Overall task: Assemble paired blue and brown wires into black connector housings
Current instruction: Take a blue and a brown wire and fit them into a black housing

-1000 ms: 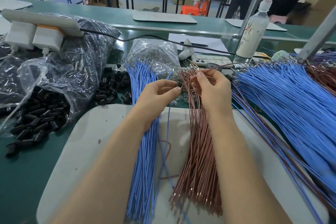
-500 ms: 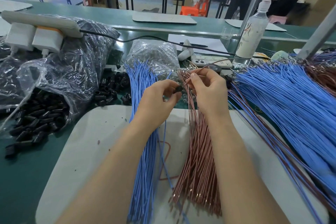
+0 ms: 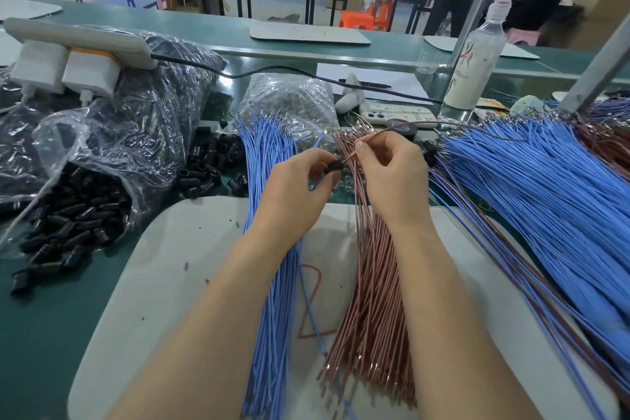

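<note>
My left hand point(image 3: 296, 184) pinches a small black connector housing point(image 3: 334, 166) between thumb and fingertips. My right hand point(image 3: 392, 174) pinches a single brown wire point(image 3: 402, 127) whose near end points at the housing; the wire arcs away to the right. A blue wire point(image 3: 312, 314) trails down from under my left hand. Beneath my hands, a bundle of blue wires point(image 3: 269, 283) and a bundle of brown wires point(image 3: 373, 300) lie side by side on a white mat point(image 3: 170, 283).
Loose black housings point(image 3: 204, 170) lie left of the blue bundle, and more spill from a clear plastic bag point(image 3: 71, 215). A large heap of assembled blue and brown wire pairs point(image 3: 545, 201) fills the right. A phone point(image 3: 397, 114), a bottle point(image 3: 475, 58) and a power strip point(image 3: 75, 41) stand behind.
The brown wire's end has come closer to the housing in my left hand. Both hands have shifted only slightly.
</note>
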Tool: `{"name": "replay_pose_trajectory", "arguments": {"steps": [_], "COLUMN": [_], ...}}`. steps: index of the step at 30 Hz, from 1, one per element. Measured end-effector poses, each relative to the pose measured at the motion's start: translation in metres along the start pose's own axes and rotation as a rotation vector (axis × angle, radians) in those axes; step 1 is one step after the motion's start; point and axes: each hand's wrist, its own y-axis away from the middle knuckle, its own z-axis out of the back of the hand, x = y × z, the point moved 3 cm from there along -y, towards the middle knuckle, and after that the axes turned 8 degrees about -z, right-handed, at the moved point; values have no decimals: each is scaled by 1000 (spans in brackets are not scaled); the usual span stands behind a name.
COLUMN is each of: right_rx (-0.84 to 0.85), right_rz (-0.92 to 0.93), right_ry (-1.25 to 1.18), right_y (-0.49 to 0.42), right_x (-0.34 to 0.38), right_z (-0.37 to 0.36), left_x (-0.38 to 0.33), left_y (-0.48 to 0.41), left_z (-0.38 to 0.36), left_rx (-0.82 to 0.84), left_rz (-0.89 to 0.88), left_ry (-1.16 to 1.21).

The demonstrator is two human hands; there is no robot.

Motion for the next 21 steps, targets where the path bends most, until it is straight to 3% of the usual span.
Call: {"name": "replay_pose_trajectory", "arguments": {"steps": [9,14,21], "right_rx": [68,-36,46], "right_rz": [-65,-151,-200], "right_ry": [-75,-216,-354], "right_y": [0,-4,-5], "right_x": [-1,-7,-9], "right_z": [-2,1,-2], "left_x": [2,6,5], "left_y": [0,0,0], "left_z": [-1,-2,1], "left_rx": [-3,16,20], "left_rz": [-5,88,446], "left_ry": [-14,30,839]}}
